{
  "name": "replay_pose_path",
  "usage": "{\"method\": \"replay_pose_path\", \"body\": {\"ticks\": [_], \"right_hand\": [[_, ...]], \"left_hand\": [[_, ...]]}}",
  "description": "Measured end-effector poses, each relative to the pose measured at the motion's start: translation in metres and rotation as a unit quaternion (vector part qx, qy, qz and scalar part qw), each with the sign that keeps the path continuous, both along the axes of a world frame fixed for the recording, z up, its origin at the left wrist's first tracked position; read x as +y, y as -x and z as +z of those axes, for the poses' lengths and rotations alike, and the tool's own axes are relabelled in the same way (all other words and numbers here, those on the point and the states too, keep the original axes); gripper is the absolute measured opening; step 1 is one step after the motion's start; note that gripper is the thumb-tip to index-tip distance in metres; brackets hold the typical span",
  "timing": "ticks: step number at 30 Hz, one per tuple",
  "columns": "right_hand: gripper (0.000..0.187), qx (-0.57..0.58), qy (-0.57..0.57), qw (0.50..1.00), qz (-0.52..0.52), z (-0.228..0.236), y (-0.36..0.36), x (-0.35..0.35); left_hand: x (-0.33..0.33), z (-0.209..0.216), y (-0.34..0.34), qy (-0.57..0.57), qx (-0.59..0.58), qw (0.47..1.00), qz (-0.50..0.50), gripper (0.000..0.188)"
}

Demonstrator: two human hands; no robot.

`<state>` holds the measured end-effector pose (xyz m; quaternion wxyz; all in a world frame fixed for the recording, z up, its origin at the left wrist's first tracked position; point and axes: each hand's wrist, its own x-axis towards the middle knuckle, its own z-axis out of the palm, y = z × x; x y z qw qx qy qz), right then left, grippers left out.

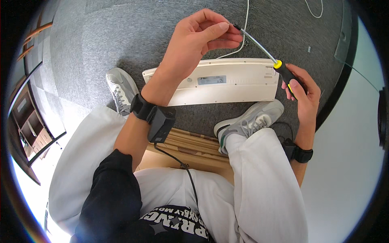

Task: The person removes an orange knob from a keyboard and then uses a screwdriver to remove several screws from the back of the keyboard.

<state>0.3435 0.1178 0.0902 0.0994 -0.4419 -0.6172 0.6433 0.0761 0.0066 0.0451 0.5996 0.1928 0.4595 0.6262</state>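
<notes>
My right hand (301,83) is wrapped around the black and yellow handle of a screwdriver (259,45), off to the right. Its metal shaft slants up and left to a dark tip beside my left hand (202,34). There the left thumb and index finger pinch together at the tip; whatever lies between them is too small to make out. Below both hands a white keyboard (239,90) lies face down on the carpet, its underside with a pale label and small screw holes showing. My left wrist and forearm cover part of its left end.
Grey carpet (133,32) surrounds the keyboard. A white cable (246,16) runs up from behind it. My shoes (253,121) stand at its near side. A small light scrap (309,49) lies at the right. Cardboard (194,143) is between my legs, and a glass-fronted cabinet (34,121) stands far left.
</notes>
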Motion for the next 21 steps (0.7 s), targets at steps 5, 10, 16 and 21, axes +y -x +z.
{"method": "replay_pose_path", "body": {"ticks": [5, 10, 16, 21], "right_hand": [[0.029, -0.026, -0.038, 0.999, 0.019, 0.007, -0.003, 0.001], [0.028, -0.021, -0.065, 0.997, 0.033, 0.006, -0.01, 0.001], [0.029, -0.012, -0.029, 0.999, 0.026, 0.005, -0.016, -0.001], [0.03, -0.004, 0.009, 1.0, 0.025, 0.006, -0.019, -0.002]], "left_hand": [[0.0, 0.001, -0.003, 0.025, 0.028, 0.999, -0.007, 0.012], [-0.001, 0.002, -0.006, 0.022, 0.036, 0.999, -0.021, 0.013], [-0.003, 0.0, -0.011, 0.03, 0.034, 0.999, -0.03, 0.012], [-0.006, -0.001, -0.013, 0.006, 0.08, 0.997, -0.016, 0.011]]}}
